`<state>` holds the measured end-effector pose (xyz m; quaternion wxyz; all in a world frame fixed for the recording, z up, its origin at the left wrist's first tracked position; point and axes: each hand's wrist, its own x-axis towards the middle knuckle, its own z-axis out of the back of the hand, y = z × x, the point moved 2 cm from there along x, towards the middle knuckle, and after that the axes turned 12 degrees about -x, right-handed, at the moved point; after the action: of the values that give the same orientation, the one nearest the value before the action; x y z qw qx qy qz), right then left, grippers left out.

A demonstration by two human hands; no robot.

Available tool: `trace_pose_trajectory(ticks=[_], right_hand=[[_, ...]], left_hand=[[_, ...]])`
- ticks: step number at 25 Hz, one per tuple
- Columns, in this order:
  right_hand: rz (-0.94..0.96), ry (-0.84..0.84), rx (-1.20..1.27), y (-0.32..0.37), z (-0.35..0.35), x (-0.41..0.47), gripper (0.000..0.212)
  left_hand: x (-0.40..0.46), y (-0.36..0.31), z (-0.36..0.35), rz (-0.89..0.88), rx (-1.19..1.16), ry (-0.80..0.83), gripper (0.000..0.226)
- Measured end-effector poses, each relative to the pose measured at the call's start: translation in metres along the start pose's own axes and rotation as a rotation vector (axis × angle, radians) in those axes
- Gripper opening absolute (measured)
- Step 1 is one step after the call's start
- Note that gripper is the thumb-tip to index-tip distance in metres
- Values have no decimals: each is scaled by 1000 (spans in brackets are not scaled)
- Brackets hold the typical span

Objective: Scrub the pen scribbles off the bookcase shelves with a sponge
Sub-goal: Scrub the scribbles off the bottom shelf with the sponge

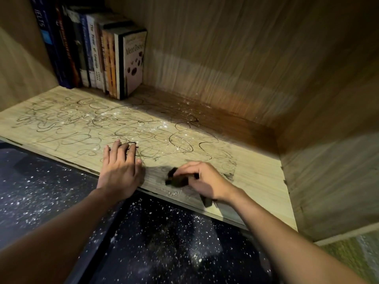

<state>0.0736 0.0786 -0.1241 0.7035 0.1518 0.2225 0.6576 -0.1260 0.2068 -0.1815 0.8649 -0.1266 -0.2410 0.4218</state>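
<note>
White book point(134, 62) cover reads "Meat Dishes".

dark sponge point(176, 178) on scribbled point(106, 124) light-wood shelf point(256, 193), near front edge

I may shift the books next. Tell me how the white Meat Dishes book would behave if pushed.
The white Meat Dishes book stands upright at the row's open end, so it would probably tip rightward. It looks thin, likely light. It would probably slide easily on the smooth wooden shelf.

shelf point(67, 111): pale wood grain | scribbles point(114, 128): black loops | sponge point(177, 178): dark | floor point(164, 242): black, white-speckled
</note>
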Motion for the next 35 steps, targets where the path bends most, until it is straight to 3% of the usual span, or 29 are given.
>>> trace_pose_trajectory(ticks=[2, 4, 9, 11, 14, 16, 18, 20, 23, 28, 29, 33, 35], right_hand=[[-127, -137, 21, 4, 2, 15, 42], [-150, -171, -53, 20, -11, 22, 47], [190, 123, -184, 35, -20, -7, 43], [191, 131, -89, 26, -6, -25, 45], [-59, -175, 201, -5, 20, -34, 47], [-311, -366, -18, -26, 14, -31, 47], [-470, -447, -245, -29, -14, -32, 53], [-406, -498, -301, -12, -45, -36, 57], [-219, -448, -244, 27, -59, -41, 45], [75, -51, -50, 39, -37, -44, 37], [59, -59, -17, 34, -29, -41, 36], [-240, -371, -116, 20, -24, -26, 47], [-212, -389, -215, 33, -42, -26, 51]], left_hand=[[-1, 0, 0, 4, 0, 4, 71], [-1, 1, 1, 10, -5, 12, 72], [0, 2, 0, 13, 1, 24, 72], [1, 3, -1, 3, 11, 36, 71], [2, 3, -3, 6, 13, 39, 70], [2, 3, -4, 9, 6, 46, 72], [3, 2, -4, -3, 6, 56, 73], [4, 2, -4, -19, -4, 70, 73], [1, 2, -2, -43, -28, 93, 72], [-2, 5, -1, -71, -26, 160, 74], [-1, 7, -1, -82, -35, 175, 76], [-1, 8, 1, -62, -84, 192, 72], [-1, 5, 3, -64, -84, 197, 70]])
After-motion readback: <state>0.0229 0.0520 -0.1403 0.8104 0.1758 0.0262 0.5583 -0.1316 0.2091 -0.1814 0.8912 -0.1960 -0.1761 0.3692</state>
